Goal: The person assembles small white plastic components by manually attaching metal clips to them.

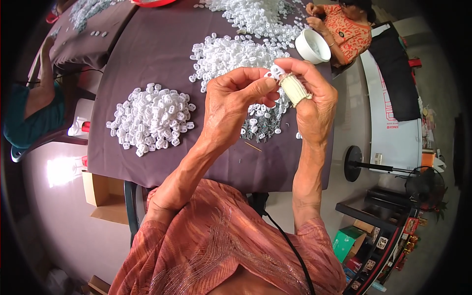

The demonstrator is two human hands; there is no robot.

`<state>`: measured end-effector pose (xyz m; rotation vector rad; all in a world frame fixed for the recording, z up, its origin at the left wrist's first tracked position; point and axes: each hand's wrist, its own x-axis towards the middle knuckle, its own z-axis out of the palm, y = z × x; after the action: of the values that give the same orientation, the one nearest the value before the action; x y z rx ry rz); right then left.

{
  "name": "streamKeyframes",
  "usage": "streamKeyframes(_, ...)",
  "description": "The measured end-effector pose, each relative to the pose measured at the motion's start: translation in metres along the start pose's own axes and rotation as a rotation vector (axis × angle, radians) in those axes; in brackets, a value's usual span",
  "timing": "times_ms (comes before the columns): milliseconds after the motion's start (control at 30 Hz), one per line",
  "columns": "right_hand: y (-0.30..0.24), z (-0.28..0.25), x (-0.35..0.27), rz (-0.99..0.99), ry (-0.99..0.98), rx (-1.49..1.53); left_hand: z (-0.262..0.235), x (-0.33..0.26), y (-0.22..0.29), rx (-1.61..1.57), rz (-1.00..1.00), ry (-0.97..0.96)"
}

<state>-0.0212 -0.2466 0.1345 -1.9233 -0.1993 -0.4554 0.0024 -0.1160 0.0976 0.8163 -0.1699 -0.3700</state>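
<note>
Head view showed your left hand point(236, 101) and right hand point(309, 96) pinching one small white clip point(276, 72) between their fingertips above the table point(147, 54). A sorted pile point(151, 118) lay left; larger heaps point(231, 56) beyond looked untouched.

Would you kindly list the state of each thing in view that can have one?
Left hand: raised, fingertips pinching the white plastic piece.
Right hand: raised, thumb wrapped in tape, also gripping the piece.
White plastic piece: held between both hands, above the table.
Nearest white pile: loose heap on the purple table.
White bowl: tilted, at a co-worker's hands.
</note>
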Motion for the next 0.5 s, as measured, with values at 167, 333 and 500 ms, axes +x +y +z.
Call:
streamKeyframes(167, 0.002, -0.002, -0.001, -0.086, -0.006, -0.1, 0.001, 0.001, -0.004, -0.03, 0.002, 0.017)
streamKeyframes(333, 0.005, -0.004, -0.001, -0.084, -0.02, -0.123, 0.0, 0.002, -0.005, -0.04, -0.02, 0.007)
streamKeyframes(500, 0.011, -0.002, -0.003, -0.082, -0.019, -0.085, -0.005, 0.005, -0.006, -0.033, -0.083, 0.008)
